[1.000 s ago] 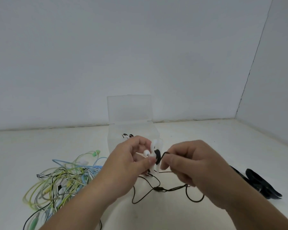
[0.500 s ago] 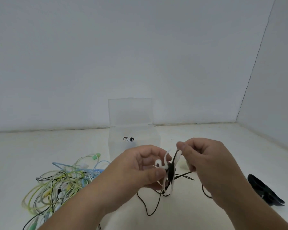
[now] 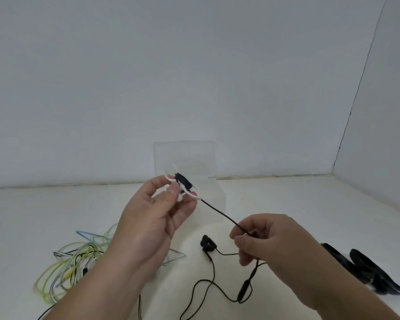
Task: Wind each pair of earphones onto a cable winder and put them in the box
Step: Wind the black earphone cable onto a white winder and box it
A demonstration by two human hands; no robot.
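Head view: left hand [image 3: 153, 222] grips one winder [image 3: 193, 195], right hand [image 3: 270, 241] pinches one cable [image 3: 219, 213].

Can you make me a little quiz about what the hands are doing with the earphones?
1. Which hand holds the white winder? A the left, B the right, C neither.
2. True or false: the black earbuds lie on the table, outside the clear box.
3. Fill the gap: the right hand pinches the black ____.

Key: 1 is A, the left hand. 2 is true. 3 is cable.
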